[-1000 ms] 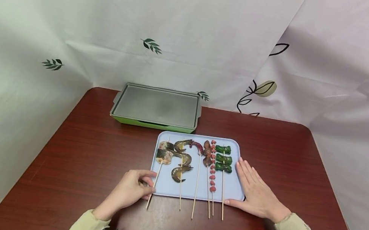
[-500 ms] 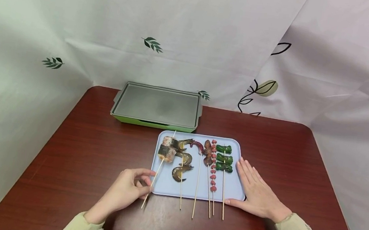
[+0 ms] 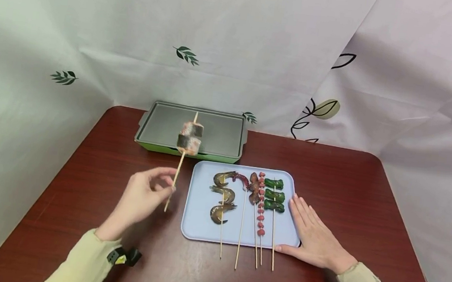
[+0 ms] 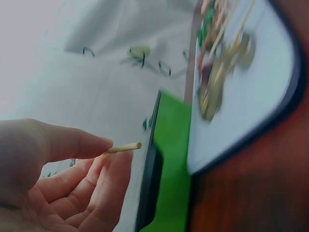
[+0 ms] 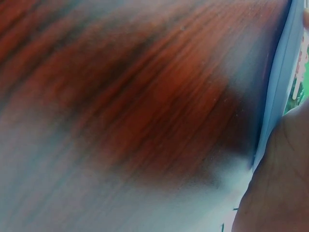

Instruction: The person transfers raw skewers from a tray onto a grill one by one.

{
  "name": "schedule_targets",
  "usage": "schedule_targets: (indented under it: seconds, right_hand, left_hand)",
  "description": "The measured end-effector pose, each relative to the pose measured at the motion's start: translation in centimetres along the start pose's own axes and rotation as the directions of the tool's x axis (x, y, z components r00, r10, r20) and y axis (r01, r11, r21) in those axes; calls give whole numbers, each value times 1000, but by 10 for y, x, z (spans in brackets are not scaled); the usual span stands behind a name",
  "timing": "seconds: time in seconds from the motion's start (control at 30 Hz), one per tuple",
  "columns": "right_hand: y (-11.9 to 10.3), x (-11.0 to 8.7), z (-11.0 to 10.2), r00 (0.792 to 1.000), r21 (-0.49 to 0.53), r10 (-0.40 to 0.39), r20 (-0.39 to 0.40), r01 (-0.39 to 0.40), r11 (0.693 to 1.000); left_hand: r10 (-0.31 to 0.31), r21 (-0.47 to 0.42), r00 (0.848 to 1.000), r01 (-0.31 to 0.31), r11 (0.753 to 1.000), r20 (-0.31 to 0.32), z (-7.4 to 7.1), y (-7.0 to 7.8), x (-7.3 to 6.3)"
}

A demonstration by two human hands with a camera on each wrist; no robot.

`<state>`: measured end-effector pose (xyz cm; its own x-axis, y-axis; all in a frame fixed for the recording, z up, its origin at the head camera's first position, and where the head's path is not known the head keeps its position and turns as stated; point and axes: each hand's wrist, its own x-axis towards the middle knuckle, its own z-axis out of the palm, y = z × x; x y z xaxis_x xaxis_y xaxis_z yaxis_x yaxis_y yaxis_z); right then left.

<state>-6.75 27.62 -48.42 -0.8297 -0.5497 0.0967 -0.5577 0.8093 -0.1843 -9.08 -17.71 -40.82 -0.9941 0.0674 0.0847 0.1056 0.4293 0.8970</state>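
Observation:
Between thumb and fingers my left hand [image 3: 144, 194] pinches the stick of a fish skewer [image 3: 190, 138], two dark-skinned chunks on a wooden stick. It tilts upward, and its chunks overlap the front edge of the grill pan [image 3: 218, 135] in the head view. In the left wrist view the stick's blunt end [image 4: 130, 146] pokes out past the thumb. My right hand [image 3: 319, 238] lies with straight fingers along the right edge of the light blue tray [image 3: 199, 228]. On the tray are a shrimp skewer [image 3: 224, 194], a tentacle skewer [image 3: 242, 180] and several others.
A brown meat skewer [image 3: 254, 188], a skewer of small red pieces [image 3: 261, 205] and a green pepper skewer [image 3: 274, 195] fill the tray's right half, sticks overhanging its front edge. The green-sided pan stands behind, near the white curtain [image 3: 237, 44]. Reddish-brown table [image 3: 91, 181] surrounds them.
My left hand has lifted the fish skewer off the tray's left side and carried it up and leftward, toward the grill pan. The right hand stays at the tray's edge.

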Motion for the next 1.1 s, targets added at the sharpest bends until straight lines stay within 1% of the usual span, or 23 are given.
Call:
schedule_targets:
  seconds: [0.1,0.23,0.33,0.43,0.6,0.8,0.97,1.03,1.1]
  right_hand:
    - [0,0,0,1000,3,16,26,-16,1000]
    - [-1,1,-1,999,6,27,40,-27,1000]
    - [-1,1,0,999,7,29,40,-29,1000]
    - [-1,0,-1,999,9,31,40,-31,999]
    - [-1,0,0,998,11,34,47,-35,999]
    - [-1,0,0,998,16,40,51,-40,999]
    - [-1,0,0,998,14,43,51,-43,999]
    - [-1,0,-1,998,12,43,51,-44,999]
    - [0,0,-1,998,11,43,49,-43,999]
  left_hand:
    - [43,88,997,-37,995,-63,-15,-4,19]
    - [80,228,989,-51,972,-123,-37,-12,42]
    - [71,320,988,-24,947,-138,-51,-20,56]
    - [36,378,992,14,926,-125,-61,-27,66]
    - [-47,400,997,68,914,-63,-73,-34,77]
    - [-125,420,992,113,901,2,-83,-32,86]
    - [-180,431,984,157,889,14,-84,-29,89]
    - [-187,437,982,165,884,8,-84,-29,90]
    - [-181,442,983,163,882,0,-84,-29,90]
